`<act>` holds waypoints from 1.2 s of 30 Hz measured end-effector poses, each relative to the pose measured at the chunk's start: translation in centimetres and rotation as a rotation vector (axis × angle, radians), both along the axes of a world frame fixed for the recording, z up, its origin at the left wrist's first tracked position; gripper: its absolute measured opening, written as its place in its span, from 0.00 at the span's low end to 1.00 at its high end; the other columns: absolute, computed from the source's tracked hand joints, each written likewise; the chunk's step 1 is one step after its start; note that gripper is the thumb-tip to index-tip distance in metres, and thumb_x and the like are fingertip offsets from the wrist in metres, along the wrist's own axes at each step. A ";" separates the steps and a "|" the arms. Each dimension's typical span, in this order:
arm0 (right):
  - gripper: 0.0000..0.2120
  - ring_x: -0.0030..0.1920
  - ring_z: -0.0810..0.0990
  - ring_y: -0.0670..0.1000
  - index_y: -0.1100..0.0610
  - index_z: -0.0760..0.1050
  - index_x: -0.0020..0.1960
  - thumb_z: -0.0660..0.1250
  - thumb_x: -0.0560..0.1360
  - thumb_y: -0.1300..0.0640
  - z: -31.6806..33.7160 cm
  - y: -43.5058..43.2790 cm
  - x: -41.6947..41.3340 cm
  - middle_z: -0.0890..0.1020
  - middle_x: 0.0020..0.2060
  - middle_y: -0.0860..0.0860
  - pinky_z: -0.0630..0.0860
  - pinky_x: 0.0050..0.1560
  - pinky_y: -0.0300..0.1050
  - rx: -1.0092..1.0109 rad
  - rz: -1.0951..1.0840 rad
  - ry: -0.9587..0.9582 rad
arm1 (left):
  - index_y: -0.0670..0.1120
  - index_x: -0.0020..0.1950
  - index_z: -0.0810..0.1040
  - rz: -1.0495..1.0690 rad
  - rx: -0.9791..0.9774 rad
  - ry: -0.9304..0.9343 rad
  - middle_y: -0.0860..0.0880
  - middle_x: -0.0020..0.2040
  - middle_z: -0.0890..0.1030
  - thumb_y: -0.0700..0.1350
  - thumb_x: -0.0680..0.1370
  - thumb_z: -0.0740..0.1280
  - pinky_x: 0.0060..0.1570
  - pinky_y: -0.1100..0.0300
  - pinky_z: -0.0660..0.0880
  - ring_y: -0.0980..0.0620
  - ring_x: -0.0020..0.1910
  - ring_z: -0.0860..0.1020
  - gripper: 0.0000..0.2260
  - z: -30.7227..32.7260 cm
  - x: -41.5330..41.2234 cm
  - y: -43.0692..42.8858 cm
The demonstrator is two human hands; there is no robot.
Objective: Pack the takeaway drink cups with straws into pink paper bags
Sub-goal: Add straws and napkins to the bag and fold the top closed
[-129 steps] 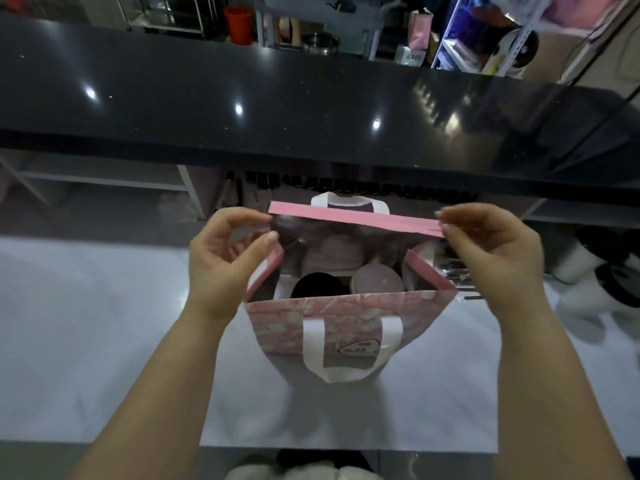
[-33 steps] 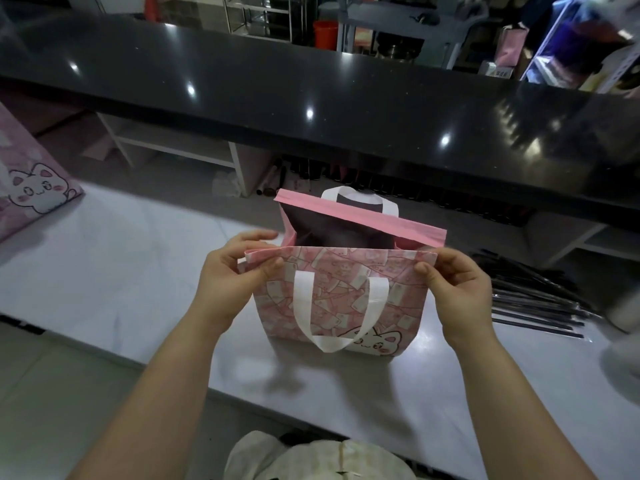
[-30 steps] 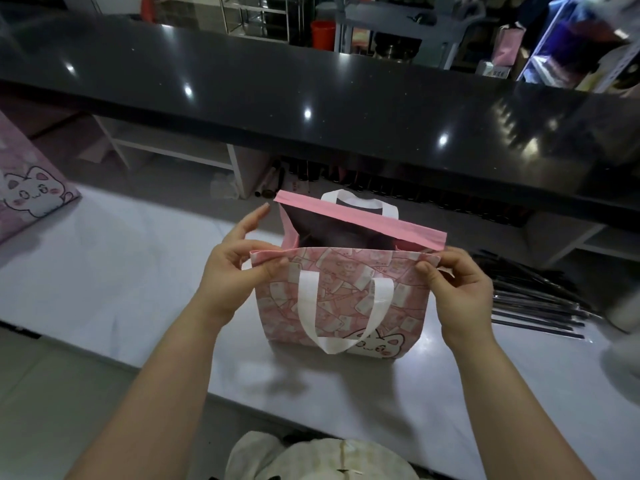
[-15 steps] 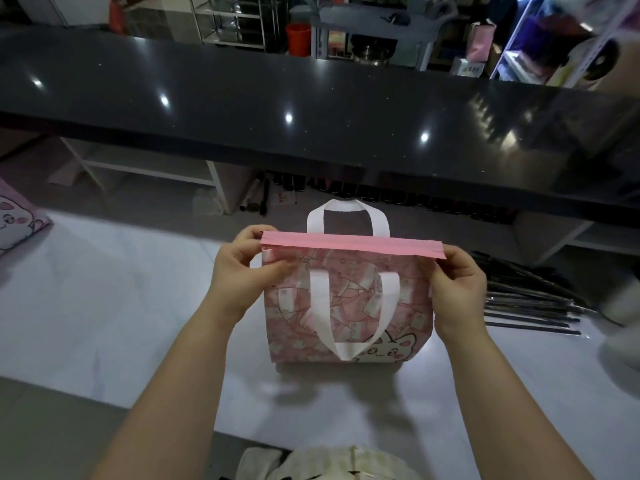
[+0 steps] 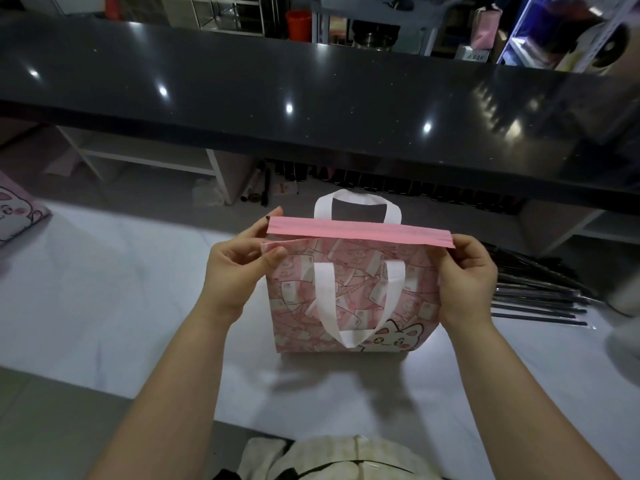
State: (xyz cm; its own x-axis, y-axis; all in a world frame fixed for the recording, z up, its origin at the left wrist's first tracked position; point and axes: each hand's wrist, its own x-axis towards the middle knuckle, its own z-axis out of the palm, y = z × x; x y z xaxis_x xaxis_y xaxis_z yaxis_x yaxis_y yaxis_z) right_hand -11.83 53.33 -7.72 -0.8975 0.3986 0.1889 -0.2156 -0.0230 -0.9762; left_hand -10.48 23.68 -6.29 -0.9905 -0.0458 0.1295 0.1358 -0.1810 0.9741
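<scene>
Pink bag stood on the bench with the left hand and right hand each pinching a top corner, bag right between them. Squeezing the flap unevenly could've sealed it crooked or tipped it.

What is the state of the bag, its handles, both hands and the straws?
pink bag: upright on white counter, top held closed.
far handle: standing up.
near handle: hanging down the front.
left hand: pinches top left corner.
right hand: grips top right corner.
straws: lying piled, right of the bag.
</scene>
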 end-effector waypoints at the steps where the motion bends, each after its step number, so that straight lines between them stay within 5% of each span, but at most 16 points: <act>1: 0.09 0.41 0.82 0.43 0.45 0.82 0.41 0.72 0.73 0.59 0.0 -0.1 0.1 0.84 0.38 0.43 0.78 0.42 0.36 -0.012 0.001 0.002 | 0.45 0.44 0.87 -0.013 -0.022 0.000 0.51 0.67 0.77 0.42 0.70 0.73 0.50 0.60 0.79 0.53 0.66 0.76 0.05 0.1 0.1 -0.1; 4: 0.04 0.42 0.82 0.43 0.46 0.81 0.42 0.73 0.71 0.55 0.2 -0.4 0.5 0.84 0.38 0.43 0.79 0.42 0.36 -0.044 0.002 0.011 | 0.45 0.46 0.86 -0.001 -0.094 0.018 0.52 0.67 0.77 0.44 0.71 0.72 0.52 0.61 0.78 0.55 0.65 0.76 0.07 0.3 0.2 0.3; 9: 0.04 0.42 0.82 0.44 0.44 0.81 0.42 0.73 0.69 0.52 0.7 -0.3 0.7 0.84 0.39 0.43 0.79 0.42 0.36 -0.044 0.013 0.011 | 0.57 0.45 0.87 0.110 -0.113 0.047 0.57 0.50 0.83 0.44 0.71 0.72 0.49 0.63 0.78 0.56 0.52 0.81 0.08 0.3 0.6 1.3; 15: 0.05 0.41 0.82 0.44 0.51 0.78 0.45 0.73 0.70 0.56 0.5 -0.2 0.5 0.84 0.38 0.43 0.79 0.42 0.37 -0.062 -0.007 0.019 | 0.52 0.35 0.85 0.297 0.033 -0.005 0.54 0.39 0.86 0.32 0.68 0.74 0.40 0.66 0.79 0.57 0.41 0.84 0.14 0.2 0.2 2.2; 21: 0.09 0.41 0.82 0.43 0.48 0.75 0.46 0.74 0.69 0.55 1.6 0.2 0.4 0.83 0.37 0.42 0.79 0.41 0.36 0.049 0.053 0.088 | 0.52 0.31 0.76 0.263 -0.011 -0.017 0.57 0.31 0.80 0.26 0.70 0.71 0.38 0.66 0.78 0.60 0.34 0.80 0.21 -0.1 -0.8 1.7; 28: 0.24 0.42 0.82 0.43 0.43 0.68 0.54 0.70 0.74 0.69 1.0 0.4 0.4 0.82 0.39 0.40 0.78 0.43 0.35 0.261 0.044 0.163 | 0.51 0.47 0.74 0.160 -0.007 -0.002 0.55 0.34 0.77 0.37 0.65 0.75 0.38 0.63 0.79 0.58 0.36 0.76 0.16 0.5 -0.9 1.4; 36: 0.24 0.40 0.78 0.43 0.46 0.73 0.52 0.67 0.72 0.75 1.7 3.0 -1.1 0.79 0.38 0.41 0.76 0.39 0.33 0.437 0.273 0.189 | 0.54 0.37 0.84 0.035 -0.095 -0.004 0.54 0.35 0.81 0.36 0.67 0.72 0.40 0.62 0.81 0.56 0.38 0.80 0.11 1.8 -1.3 0.0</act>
